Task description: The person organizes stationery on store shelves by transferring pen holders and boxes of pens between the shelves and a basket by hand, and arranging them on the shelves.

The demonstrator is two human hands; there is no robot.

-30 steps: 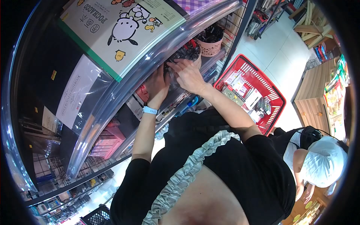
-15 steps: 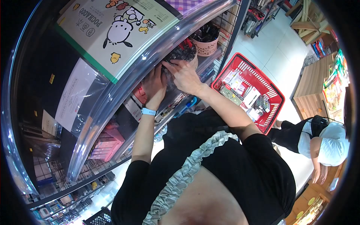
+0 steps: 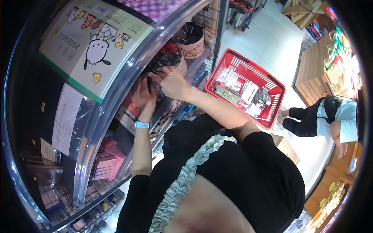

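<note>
On the shelf below the clear-edged one, my right hand [image 3: 173, 84] reaches to a pink basket [image 3: 181, 66] of dark and red packaged items [image 3: 166, 58]. Its fingers are bent at the near side of these items; their tips are partly hidden. My left hand [image 3: 144, 99], with a light blue watch band [image 3: 142, 124] at the wrist, is just left of it, its fingertips in shadow under the shelf edge. What either hand holds, if anything, cannot be made out. A second pink basket [image 3: 192, 49] with black items stands behind.
Above my hands runs the shelf's clear curved edge [image 3: 134, 64], with a Pochacco pad [image 3: 97, 50] on top. A red shopping basket [image 3: 276, 82] holding boxed goods is at my right. Another person [image 3: 322, 118] stands beyond it. Pink boxes [image 3: 107, 165] sit lower left.
The view has shifted, so shelf, baskets and hands appear further left and lower. My hands stay by the pink basket. The other person has moved relative to the red basket.
</note>
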